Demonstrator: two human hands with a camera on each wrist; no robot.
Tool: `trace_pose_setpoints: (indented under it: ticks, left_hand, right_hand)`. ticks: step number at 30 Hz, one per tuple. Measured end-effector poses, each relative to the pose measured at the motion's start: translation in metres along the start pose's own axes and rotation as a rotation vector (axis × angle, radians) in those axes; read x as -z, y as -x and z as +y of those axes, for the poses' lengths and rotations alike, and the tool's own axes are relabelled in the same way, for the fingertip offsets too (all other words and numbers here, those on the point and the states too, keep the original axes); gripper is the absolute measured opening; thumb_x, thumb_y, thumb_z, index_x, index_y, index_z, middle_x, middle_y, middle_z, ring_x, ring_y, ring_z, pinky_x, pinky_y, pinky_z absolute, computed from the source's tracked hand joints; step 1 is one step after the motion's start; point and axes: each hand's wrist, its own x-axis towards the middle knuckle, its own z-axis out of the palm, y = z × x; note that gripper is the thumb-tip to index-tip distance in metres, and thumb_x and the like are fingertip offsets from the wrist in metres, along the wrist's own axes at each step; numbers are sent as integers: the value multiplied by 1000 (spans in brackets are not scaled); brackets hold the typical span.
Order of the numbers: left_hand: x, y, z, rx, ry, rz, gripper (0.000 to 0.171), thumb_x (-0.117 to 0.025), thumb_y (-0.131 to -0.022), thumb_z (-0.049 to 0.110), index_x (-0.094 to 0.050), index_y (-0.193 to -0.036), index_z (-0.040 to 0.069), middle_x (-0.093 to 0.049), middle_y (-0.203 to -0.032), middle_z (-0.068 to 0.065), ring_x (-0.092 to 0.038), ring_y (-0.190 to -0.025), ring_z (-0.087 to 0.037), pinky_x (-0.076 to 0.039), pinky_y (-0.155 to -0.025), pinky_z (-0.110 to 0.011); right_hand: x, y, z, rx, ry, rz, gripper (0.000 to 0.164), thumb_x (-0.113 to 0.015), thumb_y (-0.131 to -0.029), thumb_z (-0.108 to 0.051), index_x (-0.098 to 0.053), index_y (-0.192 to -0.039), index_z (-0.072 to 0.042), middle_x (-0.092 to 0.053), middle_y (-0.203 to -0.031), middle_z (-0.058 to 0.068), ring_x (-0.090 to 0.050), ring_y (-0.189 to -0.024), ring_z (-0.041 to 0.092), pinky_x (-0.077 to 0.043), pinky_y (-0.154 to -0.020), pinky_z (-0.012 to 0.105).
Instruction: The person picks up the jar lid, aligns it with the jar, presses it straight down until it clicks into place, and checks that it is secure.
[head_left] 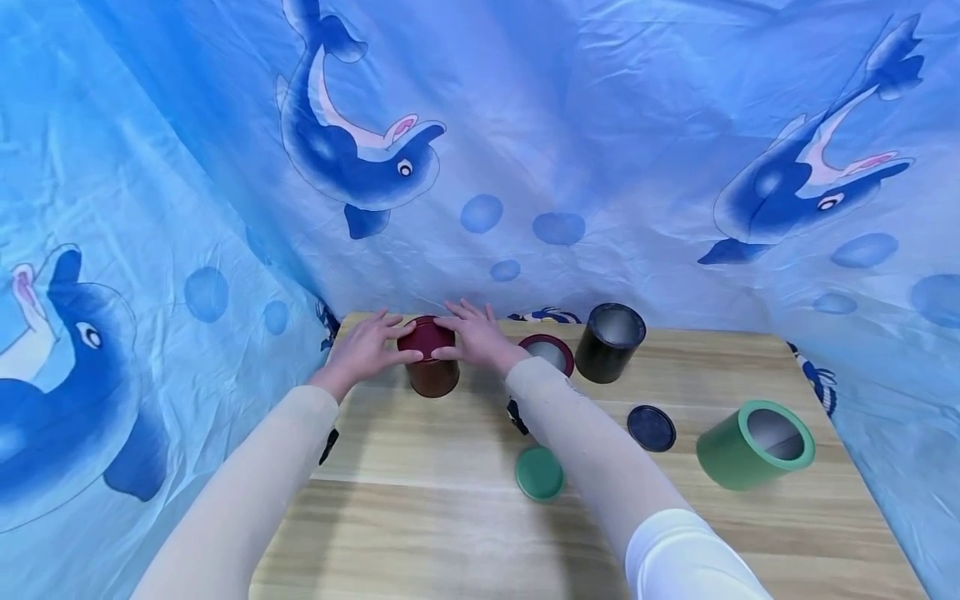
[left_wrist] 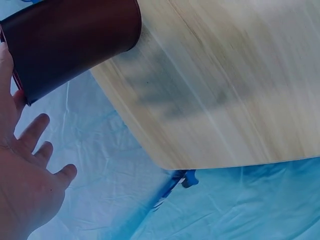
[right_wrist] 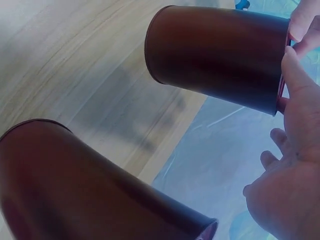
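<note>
A dark red lidded canister (head_left: 433, 379) stands upright near the table's back left edge. Its dark red lid (head_left: 425, 338) lies over the mouth; whether it sits fully down I cannot tell. My left hand (head_left: 367, 346) holds the lid's left side by thumb and forefinger, the other fingers spread. From the opposite side my right hand (head_left: 480, 337) holds the rim in the same way. In the right wrist view the canister (right_wrist: 217, 55) shows its side, both hands meeting at its lid end. The left wrist view shows the canister (left_wrist: 75, 45) beside my left fingers.
Right of my right hand stands an uncovered dark red canister (head_left: 534, 339), partly hidden by it. Beyond are an uncovered black canister (head_left: 600, 358), a black lid (head_left: 651, 428), a green lid (head_left: 539, 473) and a tilted-looking green canister (head_left: 731, 454). Blue dolphin-print sheeting (head_left: 525, 167) surrounds the table.
</note>
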Motion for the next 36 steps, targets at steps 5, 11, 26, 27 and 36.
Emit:
trace_pose_setpoints:
  ticks: [5,11,26,27,36]
  left_hand:
    - [1,-1,5,4,0,-23,81,-74,-96,60,-52,-158,14,-42,-167,-22,-17,-161,-49,-26,-122,-73]
    - [4,-1,6,19,-37,-20,79,-74,-96,59,-51,-159,15,-40,-168,-23,-16,-161,-49,-30,-120,-74]
    - [11,-2,11,-65,-109,11,80,-82,-91,54,-59,-154,11,-44,-164,-25,-22,-160,-49,-29,-123,-69]
    - [12,-3,12,-65,-110,11,80,-82,-91,55,-60,-154,11,-44,-164,-25,-22,-160,-49,-29,-123,-69]
    - [15,-3,14,-102,-210,36,76,-81,-90,58,-68,-145,7,-49,-161,-23,-28,-159,-45,-30,-126,-63]
  right_hand:
    - [2,0,0,-7,16,-13,74,-66,-101,-60,-48,-163,-25,-23,-178,5,-11,-166,35,-2,-130,66]
    - [4,-3,-2,-29,15,-22,75,-66,-100,-61,-47,-164,-26,-23,-178,4,-9,-166,33,-2,-130,66]
    - [6,-1,0,7,-1,5,76,-72,-97,-59,-52,-161,-22,-30,-176,8,-11,-166,31,-5,-131,64]
    - [7,-1,-1,7,-6,5,76,-73,-97,-59,-52,-160,-22,-30,-176,8,-11,-166,31,-5,-131,63]
    - [19,5,-1,34,-4,13,67,-76,-98,-51,-60,-154,-19,-33,-174,10,-13,-166,32,-7,-131,65]
